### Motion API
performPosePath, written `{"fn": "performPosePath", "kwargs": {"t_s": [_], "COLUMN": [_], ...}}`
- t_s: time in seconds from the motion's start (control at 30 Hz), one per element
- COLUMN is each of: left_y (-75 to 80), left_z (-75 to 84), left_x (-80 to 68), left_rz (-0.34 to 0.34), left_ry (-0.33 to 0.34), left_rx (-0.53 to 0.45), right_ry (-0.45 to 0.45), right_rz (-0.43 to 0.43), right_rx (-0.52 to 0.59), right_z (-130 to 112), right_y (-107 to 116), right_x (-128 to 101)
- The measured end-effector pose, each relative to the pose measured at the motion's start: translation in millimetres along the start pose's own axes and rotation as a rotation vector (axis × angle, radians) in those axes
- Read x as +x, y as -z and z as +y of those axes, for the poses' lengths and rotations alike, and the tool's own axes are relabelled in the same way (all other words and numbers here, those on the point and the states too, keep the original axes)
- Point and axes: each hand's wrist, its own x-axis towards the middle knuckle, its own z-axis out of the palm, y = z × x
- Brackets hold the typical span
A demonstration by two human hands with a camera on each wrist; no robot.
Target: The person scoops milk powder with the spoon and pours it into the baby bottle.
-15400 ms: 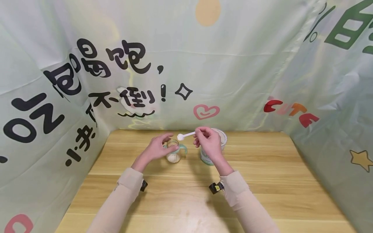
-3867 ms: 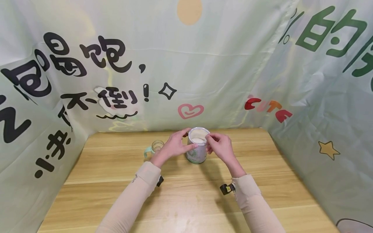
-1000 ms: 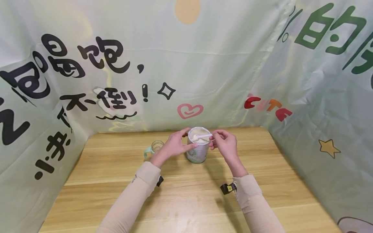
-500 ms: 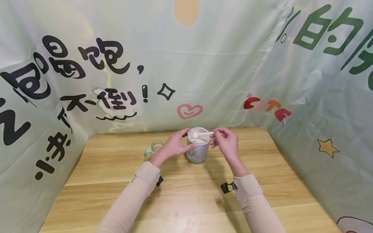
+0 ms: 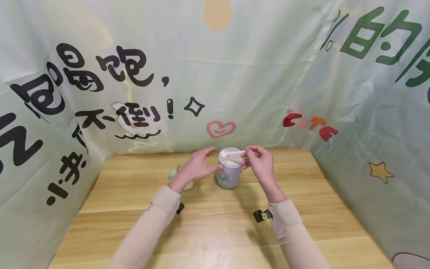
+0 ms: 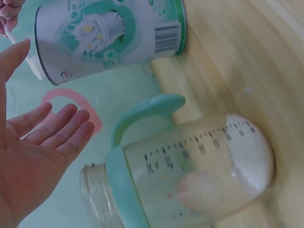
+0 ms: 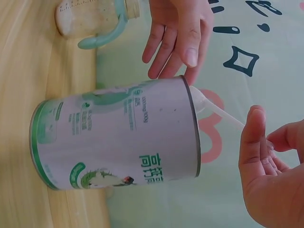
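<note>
Pale, black-lettered cloth [image 5: 268, 74] behind and on both sides of a wooden table [image 5: 215, 235]. Left hand [image 5: 198, 166] raised, fingers spread, grasping nothing, just beside the can [image 5: 228, 177]; cannot tell whether touching. Right hand [image 5: 261, 164] on the other side of the can, pinching the handle of a white scoop [image 5: 236, 152]. Near the left hand, a clear bottle [image 6: 190, 161] with green handles and something white at the bottom, partly hidden by that hand from above. Upright on the table, the can, white and green, with pale powder [image 5: 231, 163] inside; over its mouth, near the rim, the scoop's bowl.
</note>
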Motion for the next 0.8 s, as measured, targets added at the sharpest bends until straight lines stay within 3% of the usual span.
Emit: {"fn": "performPosePath", "kwargs": {"t_s": [0.8], "left_y": [27.3], "left_z": [-26.3], "left_x": [-23.1], "left_rz": [0.091], "left_ry": [-0.017], "left_rx": [0.019], "right_ry": [0.017], "right_rz": [-0.065], "right_rx": [0.058], "right_z": [-4], "right_y": [-28], "right_x": [-2]}}
